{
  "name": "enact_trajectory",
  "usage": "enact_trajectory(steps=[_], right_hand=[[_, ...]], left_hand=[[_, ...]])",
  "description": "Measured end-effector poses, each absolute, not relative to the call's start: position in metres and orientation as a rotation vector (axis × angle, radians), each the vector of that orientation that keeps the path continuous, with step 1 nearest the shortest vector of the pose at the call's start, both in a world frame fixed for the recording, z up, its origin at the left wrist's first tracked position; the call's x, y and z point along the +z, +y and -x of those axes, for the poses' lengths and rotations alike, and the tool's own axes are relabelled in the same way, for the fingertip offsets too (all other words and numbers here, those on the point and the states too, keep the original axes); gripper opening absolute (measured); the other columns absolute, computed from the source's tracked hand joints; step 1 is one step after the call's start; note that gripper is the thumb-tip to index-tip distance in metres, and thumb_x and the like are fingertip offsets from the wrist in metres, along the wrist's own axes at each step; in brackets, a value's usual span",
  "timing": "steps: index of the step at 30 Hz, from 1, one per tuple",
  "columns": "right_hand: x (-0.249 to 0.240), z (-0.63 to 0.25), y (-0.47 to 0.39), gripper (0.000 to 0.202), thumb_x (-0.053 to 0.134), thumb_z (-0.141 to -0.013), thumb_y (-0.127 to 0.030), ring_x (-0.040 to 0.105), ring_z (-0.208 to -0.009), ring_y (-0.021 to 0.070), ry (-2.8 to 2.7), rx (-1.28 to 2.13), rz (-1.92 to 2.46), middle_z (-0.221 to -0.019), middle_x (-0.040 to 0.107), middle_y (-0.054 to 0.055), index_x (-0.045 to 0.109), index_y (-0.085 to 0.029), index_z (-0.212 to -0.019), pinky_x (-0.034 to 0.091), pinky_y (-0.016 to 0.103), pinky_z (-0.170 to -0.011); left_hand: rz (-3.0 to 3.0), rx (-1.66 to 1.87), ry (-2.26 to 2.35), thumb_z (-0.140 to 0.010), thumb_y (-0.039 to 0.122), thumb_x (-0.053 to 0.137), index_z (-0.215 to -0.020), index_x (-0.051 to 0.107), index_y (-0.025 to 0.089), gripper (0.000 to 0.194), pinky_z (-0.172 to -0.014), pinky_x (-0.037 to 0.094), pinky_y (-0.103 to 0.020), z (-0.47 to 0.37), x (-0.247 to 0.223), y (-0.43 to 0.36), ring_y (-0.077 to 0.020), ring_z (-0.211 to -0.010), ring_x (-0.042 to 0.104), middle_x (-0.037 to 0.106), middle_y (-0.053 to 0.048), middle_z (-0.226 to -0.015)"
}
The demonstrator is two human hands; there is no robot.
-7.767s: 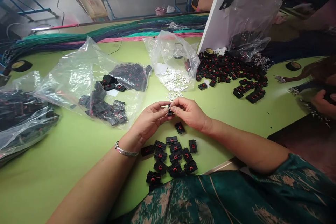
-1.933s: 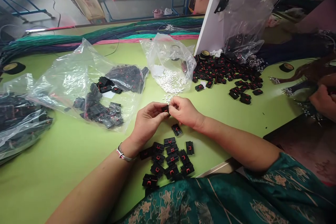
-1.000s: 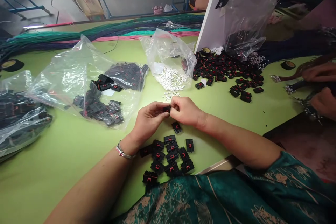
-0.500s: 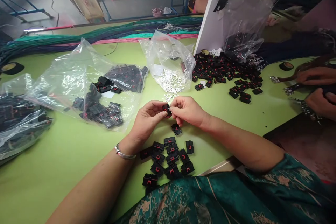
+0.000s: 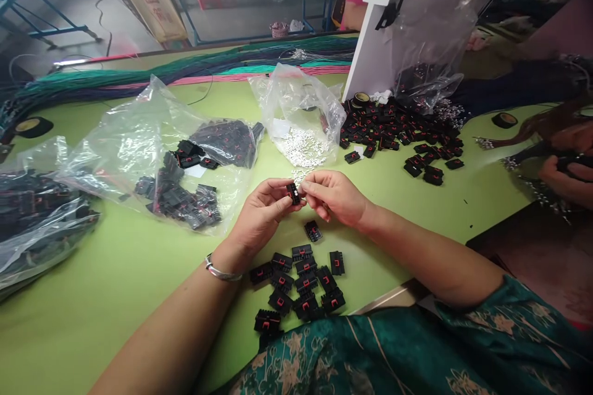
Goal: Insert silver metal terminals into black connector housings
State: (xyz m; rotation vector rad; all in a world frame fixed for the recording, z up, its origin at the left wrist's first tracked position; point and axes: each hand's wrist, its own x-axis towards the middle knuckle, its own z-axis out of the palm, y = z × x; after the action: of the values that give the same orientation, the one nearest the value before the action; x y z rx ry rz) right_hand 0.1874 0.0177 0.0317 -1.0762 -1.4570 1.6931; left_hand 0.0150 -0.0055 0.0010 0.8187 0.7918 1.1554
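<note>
My left hand (image 5: 263, 213) grips a black connector housing (image 5: 293, 194) between thumb and fingers, with white bits showing on its near face. Close beside it on the right, my right hand (image 5: 337, 199) has thumb and forefinger pinched together; whatever they hold is too small to make out. Just below the hands lies one loose black connector (image 5: 313, 231). Nearer my body, several more black connectors with red clips (image 5: 306, 284) lie grouped on the green table (image 5: 384, 247). Small white plugs (image 5: 303, 147) spill from a clear plastic bag (image 5: 301, 89) just beyond my hands.
Bags of black connectors (image 5: 185, 197) lie to the left. A large heap of connectors (image 5: 393, 123) sits by a white upright panel (image 5: 375, 43). Wire bundles (image 5: 208, 62) run along the back. At right, a co-worker's hand (image 5: 565, 176) is near terminal-ended wires.
My right fingertips have drawn slightly back from the connector, which is turned so its white bits show. The view has shifted a little. The co-worker's hands have moved.
</note>
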Motion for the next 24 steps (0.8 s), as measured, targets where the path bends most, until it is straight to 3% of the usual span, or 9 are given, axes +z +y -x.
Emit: enact_trajectory(steps=[4,8,13,15,17,20,24], right_hand=[[0.032,-0.189,0.017,0.027,0.055,-0.086,-0.043,0.043,-0.035,0.0056,-1.479,1.653,1.088,-0.057,0.053,-0.006,0.053,-0.018,-0.076,0.03,0.019,-0.034],[0.026,-0.186,0.016,0.025,0.066,-0.077,-0.039,0.046,-0.05,0.0078,-1.685,1.383,1.208,-0.06,0.052,-0.005,0.053,-0.018,-0.073,0.036,0.021,-0.047],[0.018,-0.187,0.021,0.022,0.062,-0.076,-0.036,0.044,-0.059,0.0106,-1.84,1.272,1.324,-0.062,0.05,-0.003,0.053,-0.018,-0.067,0.036,0.025,-0.056],[0.016,-0.188,0.022,0.022,0.061,-0.077,-0.035,0.043,-0.057,0.0107,-1.931,1.219,1.392,-0.06,0.05,-0.003,0.052,-0.018,-0.067,0.035,0.025,-0.056],[0.016,-0.188,0.021,0.02,0.061,-0.077,-0.032,0.045,-0.057,0.011,-2.113,1.137,1.445,-0.061,0.054,-0.002,0.053,-0.018,-0.066,0.033,0.025,-0.056],[0.018,-0.187,0.016,0.017,0.06,-0.08,-0.03,0.047,-0.058,0.0117,-2.437,1.0,1.441,-0.064,0.061,0.001,0.058,-0.017,-0.068,0.03,0.026,-0.056],[0.025,-0.189,0.01,0.022,0.058,-0.085,-0.037,0.051,-0.062,0.0139,-2.801,0.902,1.199,-0.073,0.068,0.005,0.067,-0.018,-0.081,0.027,0.027,-0.056]], left_hand=[[-0.828,1.141,0.752,-0.071,0.022,0.082,-0.1,0.068,0.02,0.032,-0.077,0.058,-0.028,-0.012,-0.002,-0.004,-0.0139,-0.076,0.07,0.075,-0.003,-0.089],[-1.028,1.177,0.841,-0.072,0.021,0.081,-0.096,0.07,0.019,0.026,-0.082,0.056,-0.029,-0.018,-0.005,-0.007,-0.0157,-0.086,0.071,0.076,-0.004,-0.094],[-1.405,1.071,1.015,-0.075,0.027,0.076,-0.118,0.066,0.02,0.045,-0.083,0.055,-0.032,-0.005,0.004,0.001,-0.0186,-0.088,0.069,0.075,-0.007,-0.097],[-1.57,1.101,1.36,-0.083,0.033,0.065,-0.101,0.071,0.017,0.025,-0.081,0.054,-0.034,0.018,0.012,0.012,-0.0197,-0.084,0.068,0.074,-0.008,-0.09],[-1.793,1.078,1.796,-0.09,0.031,0.053,-0.087,0.072,0.015,0.025,-0.089,0.051,-0.04,0.047,0.018,0.024,-0.0234,-0.09,0.066,0.073,-0.011,-0.091],[-1.991,0.83,2.184,-0.088,0.02,0.044,-0.095,0.072,0.012,0.03,-0.101,0.043,-0.047,0.088,0.019,0.044,-0.0311,-0.11,0.06,0.07,-0.018,-0.109],[-2.062,0.352,2.346,-0.085,0.018,0.044,-0.113,0.066,0.005,0.038,-0.096,0.045,-0.049,0.115,0.016,0.075,-0.0375,-0.11,0.059,0.063,-0.026,-0.113]])
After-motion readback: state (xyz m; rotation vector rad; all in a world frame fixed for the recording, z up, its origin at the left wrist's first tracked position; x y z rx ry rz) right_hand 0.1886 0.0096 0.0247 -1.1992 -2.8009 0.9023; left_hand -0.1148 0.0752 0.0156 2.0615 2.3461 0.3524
